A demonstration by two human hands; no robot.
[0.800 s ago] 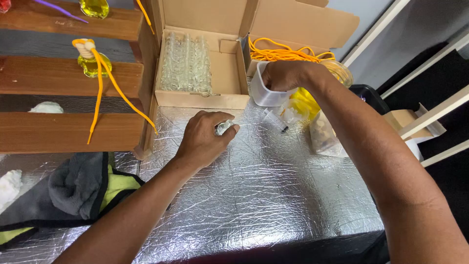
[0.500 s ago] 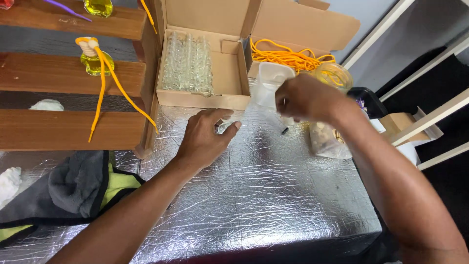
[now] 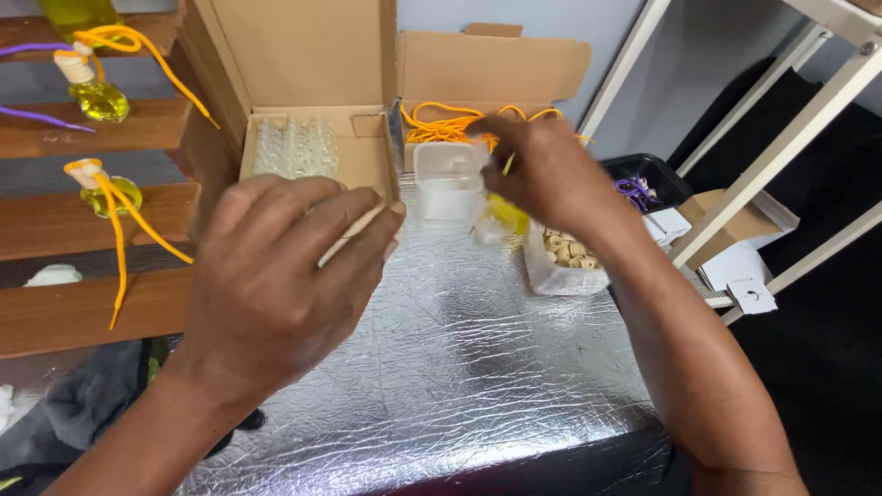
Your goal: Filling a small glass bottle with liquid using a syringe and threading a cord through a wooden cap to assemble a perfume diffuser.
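I see a crinkled silver foil-covered surface filling the lower middle. At its far edge sits an open brown cardboard box, lid up, with rows of small clear glass bottles inside. Left hand hovers in front of that box, back toward the camera, fingers half curled and close together; can't tell whether its grip has hold of anything. Right of the box: a second open cardboard box holding orange cords, and before it a clear square plastic tub. Right hand is raised over that tub, grip pinched shut on a small clear bottle of yellow liquid. Further right of the box, a clear bag of tan wooden beads lies on the surface.
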